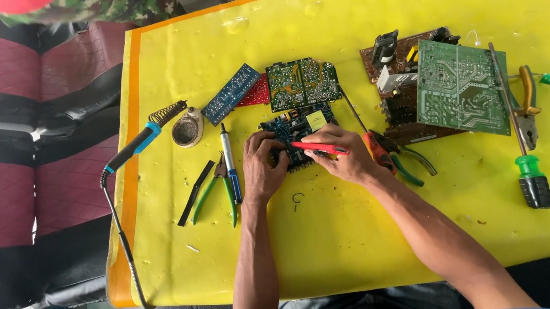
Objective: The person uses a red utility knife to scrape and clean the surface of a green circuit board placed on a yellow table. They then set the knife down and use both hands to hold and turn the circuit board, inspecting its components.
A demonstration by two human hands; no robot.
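My left hand rests on the left edge of a dark blue circuit board and holds it down on the yellow table. My right hand grips a thin red tool, lying across the board's lower right part with its tip pointing left toward my left fingers. A yellow square part sits on the board just above my right hand.
A green board, a blue board and a large green board on brown ones lie behind. A soldering iron on its stand, side cutters, pliers, a green-handled screwdriver surround the work.
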